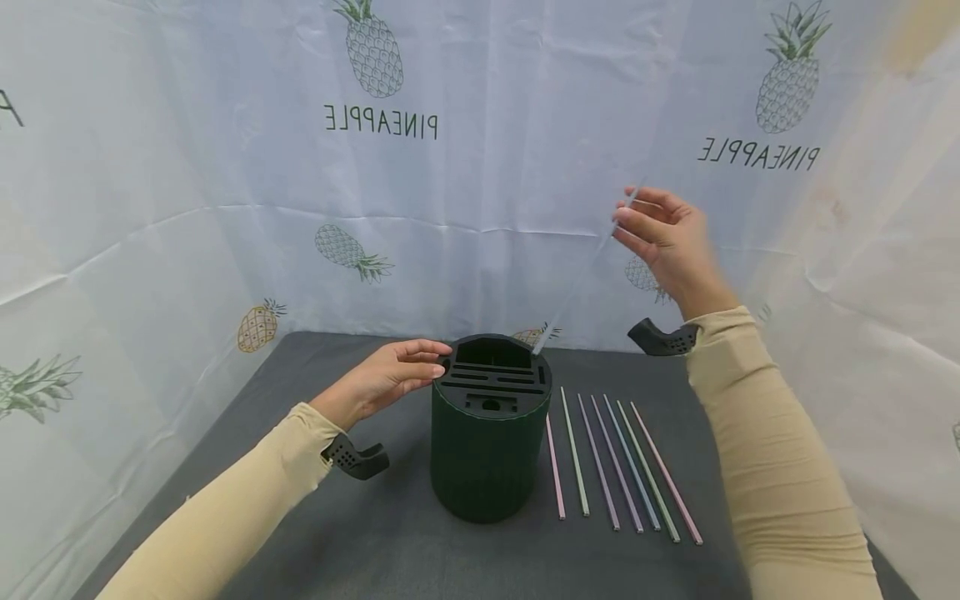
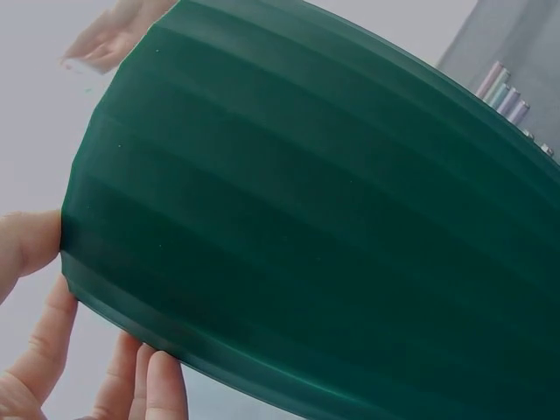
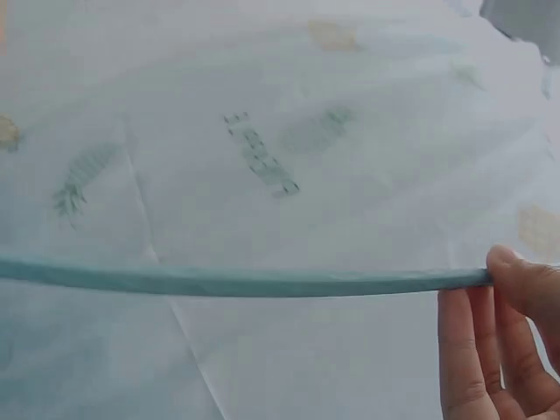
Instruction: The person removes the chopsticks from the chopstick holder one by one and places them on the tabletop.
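A dark green round utensil holder (image 1: 491, 458) stands upright, with a slotted black top (image 1: 487, 379). My left hand (image 1: 390, 375) holds its left upper edge; in the left wrist view the thumb (image 2: 31, 245) is at the rim and the other fingers (image 2: 114, 385) lie along the side. Raised at the right, my right hand (image 1: 667, 237) pinches the upper end of a pale blue chopstick (image 1: 573, 287) between thumb and fingers. The chopstick slants down to the left, its lower end overlapping the back right rim of the holder. The right wrist view shows its shaft (image 3: 262, 282) running leftward from the fingertips.
Several pastel chopsticks (image 1: 618, 467) lie side by side on the dark grey table (image 1: 337, 542), right of the holder. A white curtain (image 1: 487, 167) printed with pineapples encloses the back and both sides. Black wrist mounts (image 1: 663, 337) hang under both forearms.
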A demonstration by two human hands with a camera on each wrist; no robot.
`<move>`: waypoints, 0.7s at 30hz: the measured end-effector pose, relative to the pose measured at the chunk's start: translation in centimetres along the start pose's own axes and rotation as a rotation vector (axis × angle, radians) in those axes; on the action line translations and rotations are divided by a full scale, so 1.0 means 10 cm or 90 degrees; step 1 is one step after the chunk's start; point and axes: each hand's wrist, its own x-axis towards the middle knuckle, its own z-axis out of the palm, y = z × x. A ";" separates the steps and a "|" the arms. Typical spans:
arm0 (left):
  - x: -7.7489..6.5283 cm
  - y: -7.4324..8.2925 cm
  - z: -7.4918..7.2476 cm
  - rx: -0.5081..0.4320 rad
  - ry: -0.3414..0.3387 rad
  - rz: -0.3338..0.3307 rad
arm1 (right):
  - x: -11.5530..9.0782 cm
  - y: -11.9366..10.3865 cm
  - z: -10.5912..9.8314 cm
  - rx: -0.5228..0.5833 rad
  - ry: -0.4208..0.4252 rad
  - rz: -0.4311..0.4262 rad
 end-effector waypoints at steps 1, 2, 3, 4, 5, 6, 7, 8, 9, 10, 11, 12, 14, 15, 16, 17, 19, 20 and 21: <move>0.00 0.00 0.00 0.000 0.000 0.000 | -0.01 -0.03 -0.07 0.010 0.015 -0.008; 0.00 0.00 0.00 0.001 0.001 0.000 | -0.02 -0.06 -0.15 0.019 0.029 -0.013; 0.00 0.00 0.00 0.001 0.002 0.000 | -0.04 -0.09 -0.24 0.023 0.042 -0.015; 0.00 0.00 0.00 0.000 0.003 -0.001 | -0.06 -0.11 -0.33 0.024 0.057 -0.015; -0.01 0.01 0.00 0.000 0.003 -0.002 | -0.08 -0.12 -0.42 0.020 0.071 -0.013; -0.01 0.01 0.01 0.001 0.003 -0.003 | -0.11 -0.13 -0.51 0.012 0.084 -0.012; -0.01 0.01 0.01 0.001 0.003 -0.005 | -0.14 -0.12 -0.61 -0.001 0.096 -0.009; -0.01 0.01 0.01 0.002 0.004 -0.006 | -0.17 -0.11 -0.71 -0.011 0.106 -0.004; -0.01 0.01 0.01 0.003 0.004 -0.006 | -0.20 -0.10 -0.81 -0.028 0.115 0.003; -0.01 0.01 0.01 0.003 0.004 -0.007 | -0.24 -0.08 -0.91 -0.048 0.123 0.014; -0.01 0.01 0.01 0.004 0.005 -0.007 | -0.27 -0.05 -1.00 -0.072 0.131 0.025; -0.01 0.01 0.01 0.004 0.005 -0.008 | -0.31 -0.01 -1.10 -0.097 0.135 0.039; -0.01 0.01 0.01 0.005 0.006 -0.007 | -0.38 0.06 -1.29 -0.149 0.139 0.076; -0.01 0.01 0.01 0.004 0.007 -0.008 | -0.42 0.10 -1.38 -0.175 0.139 0.094; -0.01 0.01 0.01 0.004 0.008 -0.008 | -0.45 0.14 -1.47 -0.190 0.137 0.115; -0.01 0.01 0.01 0.004 0.008 -0.008 | -0.49 0.18 -1.56 -0.201 0.132 0.131; -0.01 0.01 0.01 0.005 0.007 -0.007 | -0.56 0.27 -1.74 -0.221 0.113 0.162; -0.01 0.01 0.01 0.005 0.007 -0.007 | -0.59 0.32 -1.83 -0.230 0.103 0.174; -0.01 0.01 0.01 0.005 0.006 -0.007 | -0.62 0.37 -1.91 -0.243 0.089 0.183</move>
